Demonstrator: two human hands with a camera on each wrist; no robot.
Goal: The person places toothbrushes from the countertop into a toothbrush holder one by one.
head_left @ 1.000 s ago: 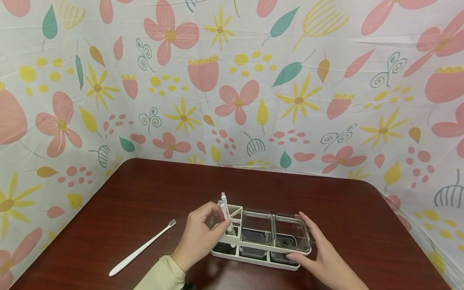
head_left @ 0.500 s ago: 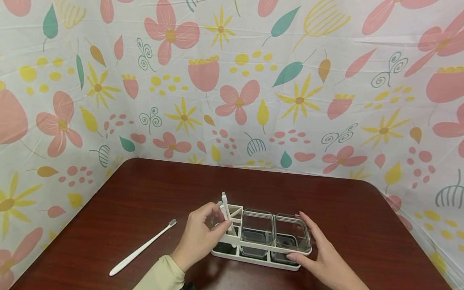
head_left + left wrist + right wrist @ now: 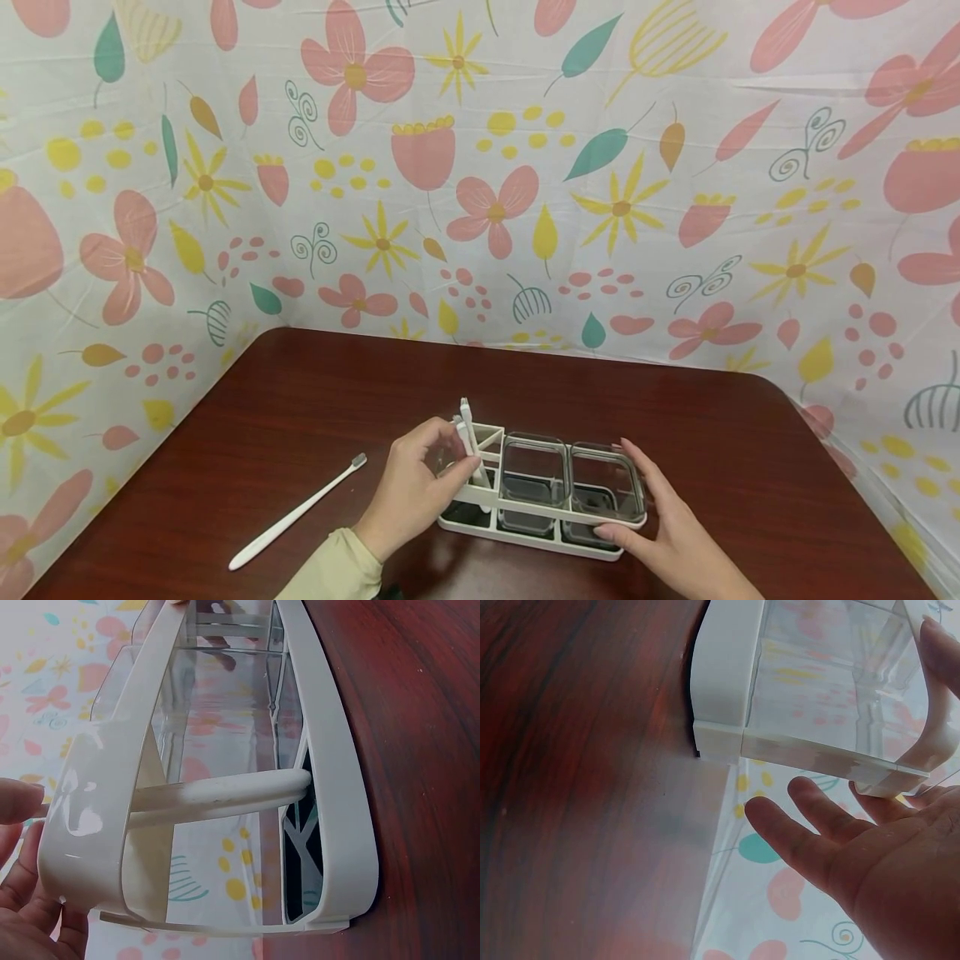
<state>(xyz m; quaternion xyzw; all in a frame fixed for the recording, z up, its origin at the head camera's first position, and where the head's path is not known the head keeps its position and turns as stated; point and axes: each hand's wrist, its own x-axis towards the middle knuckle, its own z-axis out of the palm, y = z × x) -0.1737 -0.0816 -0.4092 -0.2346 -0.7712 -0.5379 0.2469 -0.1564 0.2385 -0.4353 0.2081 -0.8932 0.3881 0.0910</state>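
1. Head view: white caddy [image 3: 525, 533] sits on the dark wood table [image 3: 300, 400], near its front edge. Left hand [image 3: 412, 492] pinches a white toothbrush [image 3: 471, 442], standing upright in the caddy's left end slot, fingers curled round the shaft. Right hand [image 3: 667, 525] rests on the caddy's right end, fingers straight, holding nothing. Two clear cups [image 3: 570, 479] fill the other bays. A second toothbrush [image 3: 296, 515] lies on the table, well left of the caddy.
2. Left wrist view: caddy frame [image 3: 330, 787] seen end-on, toothbrush handle [image 3: 225, 795] crossing inside the slot. Fingertips [image 3: 19, 802] at the edge.
3. Right wrist view: open palm [image 3: 885, 877] against the caddy end [image 3: 727, 682], fingers extended.
4. Judgement: one brush seated or nearly so; the loose one is left to stow.
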